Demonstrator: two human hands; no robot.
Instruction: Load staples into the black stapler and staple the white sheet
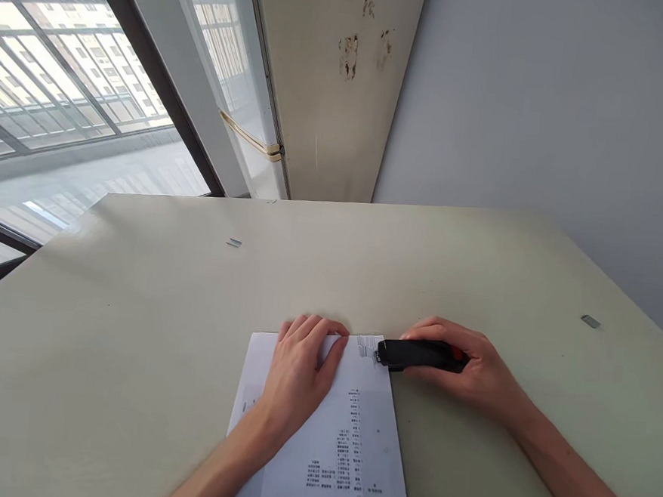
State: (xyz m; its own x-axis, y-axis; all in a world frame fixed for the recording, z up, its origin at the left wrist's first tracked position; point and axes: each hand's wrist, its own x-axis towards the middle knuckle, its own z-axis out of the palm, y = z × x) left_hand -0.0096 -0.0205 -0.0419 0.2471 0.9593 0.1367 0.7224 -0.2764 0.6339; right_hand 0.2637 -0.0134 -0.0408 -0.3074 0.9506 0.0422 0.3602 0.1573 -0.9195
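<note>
A white sheaf of printed paper (378, 441) lies on the table at the lower middle, with dense dark text and fine lines near its top right corner. My left hand (304, 360) rests across its upper part, thumb and index finger closing at the top edge. A black stapler (422, 354) with a bit of red at its rear sits in my right hand (482, 372), thumb and fingers along its two sides. The stapler's front end overlaps the right edge of the paper near the top corner. Whether the paper is between its jaws I cannot tell.
The pale table (131, 356) has angled far corners. A small grey strip, seemingly of staples (233, 242), lies at the back left, and a similar strip (590, 321) at the right. Beyond stand a glass window (54, 70), a stained beige panel (330, 112) and a grey wall (534, 111).
</note>
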